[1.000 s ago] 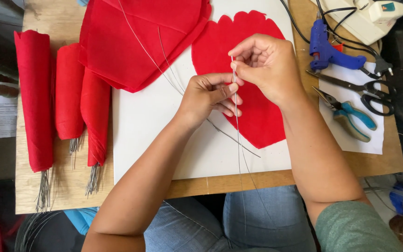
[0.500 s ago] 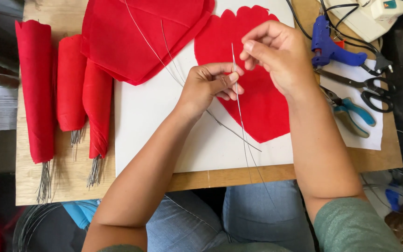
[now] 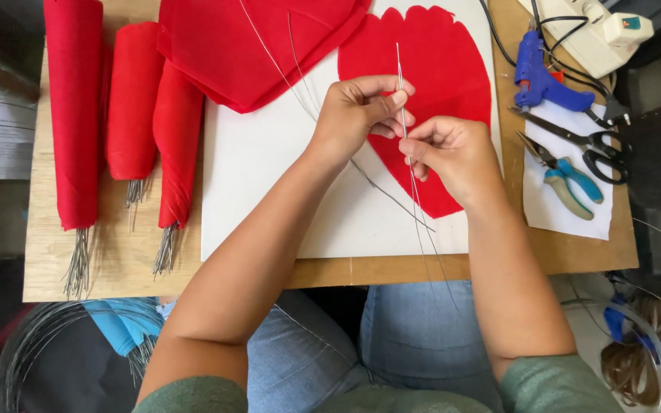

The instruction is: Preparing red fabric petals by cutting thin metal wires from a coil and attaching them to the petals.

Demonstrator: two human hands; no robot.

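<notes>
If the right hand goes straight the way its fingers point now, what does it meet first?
The right hand points leftward and would probably first meet the left hand, beyond the thin wires both pinch.

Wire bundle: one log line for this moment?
left hand: pinches wire bundle | right hand: grips it lower | under: red petal sheet, white board

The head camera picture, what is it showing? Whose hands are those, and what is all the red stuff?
The camera sits on a person's head and looks down, so you see their own two arms. The left hand and right hand pinch a bundle of thin metal wires between the fingertips. Under them lies a white board with a red paper petal shape on it, on a wooden table. To the left lie three red paper rolls with wire ends sticking out. To the right are a blue glue gun, scissors and pliers.
</notes>
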